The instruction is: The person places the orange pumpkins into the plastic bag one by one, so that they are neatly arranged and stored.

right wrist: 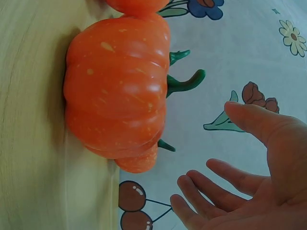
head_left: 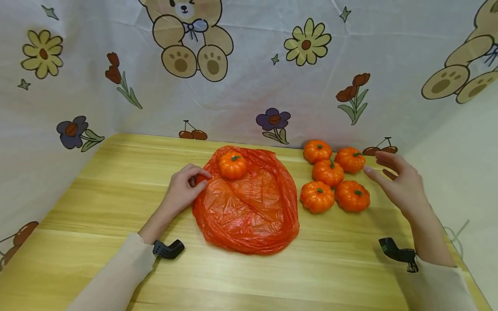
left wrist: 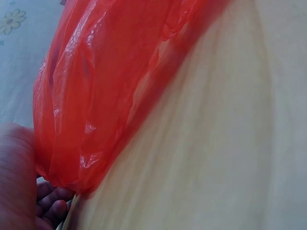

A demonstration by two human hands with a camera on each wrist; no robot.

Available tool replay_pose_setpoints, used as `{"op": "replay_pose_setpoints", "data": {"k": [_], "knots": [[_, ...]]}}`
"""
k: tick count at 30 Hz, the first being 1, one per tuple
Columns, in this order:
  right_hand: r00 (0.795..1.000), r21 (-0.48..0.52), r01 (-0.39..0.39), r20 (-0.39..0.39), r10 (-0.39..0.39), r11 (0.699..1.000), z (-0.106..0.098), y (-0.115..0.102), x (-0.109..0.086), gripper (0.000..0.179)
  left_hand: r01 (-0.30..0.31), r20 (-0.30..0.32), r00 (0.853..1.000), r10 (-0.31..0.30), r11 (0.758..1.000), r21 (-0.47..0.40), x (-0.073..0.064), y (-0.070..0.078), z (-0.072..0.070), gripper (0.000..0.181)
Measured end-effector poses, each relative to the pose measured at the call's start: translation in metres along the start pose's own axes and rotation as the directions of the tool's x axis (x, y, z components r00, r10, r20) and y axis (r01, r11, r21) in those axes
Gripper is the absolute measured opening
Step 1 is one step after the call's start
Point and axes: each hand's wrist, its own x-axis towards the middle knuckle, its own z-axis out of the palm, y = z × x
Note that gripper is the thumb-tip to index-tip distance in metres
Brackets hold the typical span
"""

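Note:
A red plastic bag (head_left: 288, 194) lies spread wide on the table, its edges rolled down around a bare middle. Inside it, toward the upper left, sits one small orange pumpkin (head_left: 232, 167) with a green stem. My left hand (head_left: 184, 186) pinches the bag's left rim between thumb and fingers; the left wrist view shows the red film (left wrist: 96, 86) at that hand. Several more small pumpkins (head_left: 328, 173) stand in a cluster right of the bag. Just right of them, my right hand (head_left: 404, 185) hovers with fingers spread, holding nothing; a pumpkin (right wrist: 120, 88) fills much of its wrist view.
The wooden table (head_left: 241, 285) carries the bag and the pumpkins. A white cloth (head_left: 241, 99) printed with bears and flowers hangs along the table's back edge and left side. Each wrist wears a small black device, such as the left one (head_left: 168, 249).

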Motion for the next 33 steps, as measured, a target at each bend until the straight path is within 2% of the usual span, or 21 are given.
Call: {"op": "replay_pose_setpoints", "data": {"k": [17,22,26,33], "knots": [[0.996,0.012,0.038,0.077,-0.039,0.999,0.007,-0.001,0.009,0.069,-0.006,-0.023,1.000,0.006,1.000,0.007,-0.002,-0.002,-0.006,0.017],[0.991,0.009,0.048,0.123,-0.049,0.999,0.008,-0.001,0.008,0.067,0.001,-0.017,1.000,-0.001,1.000,0.006,-0.001,-0.001,-0.005,0.016],[0.986,0.017,0.054,0.158,-0.056,0.998,0.006,0.003,0.001,0.070,0.000,-0.007,1.000,0.000,1.000,0.004,0.000,-0.001,-0.002,0.016],[0.973,0.065,0.117,0.193,-0.127,0.991,0.003,0.013,-0.020,0.065,0.003,0.000,1.000,-0.003,1.000,0.005,0.001,0.001,0.000,0.017]]}}
